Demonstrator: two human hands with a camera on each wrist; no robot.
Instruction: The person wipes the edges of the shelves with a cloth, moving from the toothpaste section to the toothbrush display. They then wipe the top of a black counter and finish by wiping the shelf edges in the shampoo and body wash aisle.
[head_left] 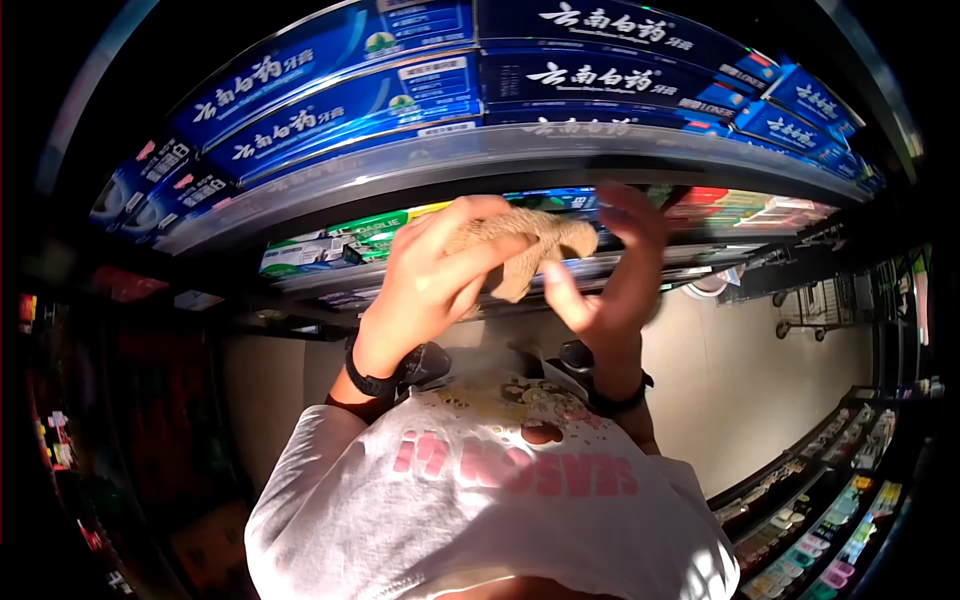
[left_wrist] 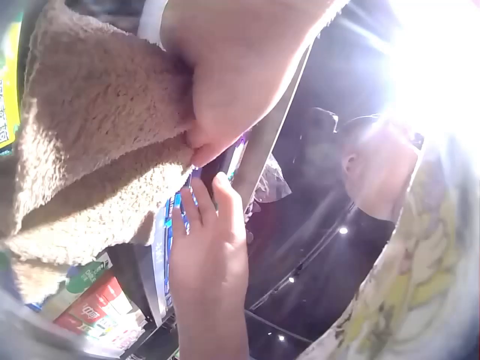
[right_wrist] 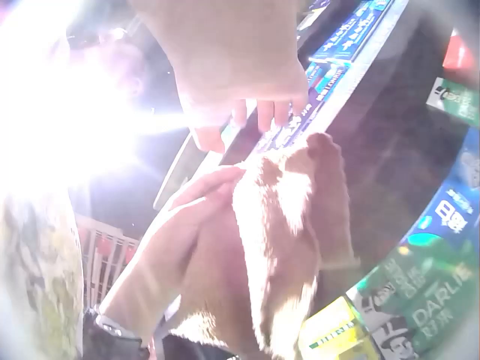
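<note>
A tan, fluffy cloth (head_left: pixel 520 268) hangs folded in front of the shelves. My left hand (head_left: pixel 428 265) grips it, with fingers curled over its top and side. Up close in the left wrist view, the cloth (left_wrist: pixel 97 90) drapes down in thick folds from the left hand (left_wrist: pixel 240 71). Just right of the cloth is my right hand (head_left: pixel 615 280), its thumb and fingers spread apart and holding nothing. The right wrist view has the right hand (right_wrist: pixel 236 64) above the cloth (right_wrist: pixel 281 232), fingers loosely extended. Both wrists wear dark bands in the head view.
Stacked blue toothpaste boxes (head_left: pixel 340 115) fill the upper shelf behind a clear front strip (head_left: pixel 400 165). Green boxes (head_left: pixel 380 235) stand on the shelf below. A wire cart (head_left: pixel 815 308) is on the pale floor (head_left: pixel 740 390) at right. Another stocked shelf (head_left: pixel 825 535) runs along the lower right.
</note>
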